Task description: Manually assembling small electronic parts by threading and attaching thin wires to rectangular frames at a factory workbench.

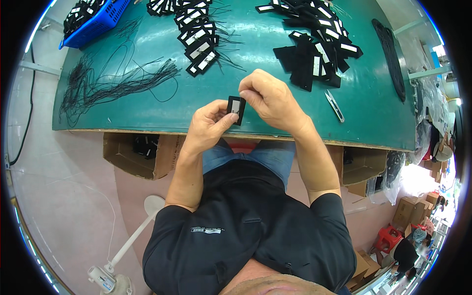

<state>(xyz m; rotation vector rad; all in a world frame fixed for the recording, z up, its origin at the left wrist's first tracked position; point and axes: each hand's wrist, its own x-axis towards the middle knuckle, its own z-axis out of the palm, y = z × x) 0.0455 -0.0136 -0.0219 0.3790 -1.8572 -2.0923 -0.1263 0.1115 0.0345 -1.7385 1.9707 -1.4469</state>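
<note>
A small black tag point(236, 105) with a pale grey panel is held upright just above the near edge of the green table. My left hand point(205, 124) is closed on it, the thumb pressing its lower front and the fingers behind. At the tag's upper right corner, my right hand point(273, 102) is curled in a pinch; whatever lies between its fingertips is too small to make out. Beyond my hands runs a pile of similar tags point(199, 48) with thin black cords trailing from them. Farther right lies a heap of black tags point(322, 49) with white panels.
Loose black cords point(132, 83) spread over the table's left side, near a blue basket point(101, 22) of tags. Thread snips point(334, 105) lie right of my right hand. A black cord bundle point(388, 59) rests at the far right. Cardboard boxes point(164, 155) stand under the table edge.
</note>
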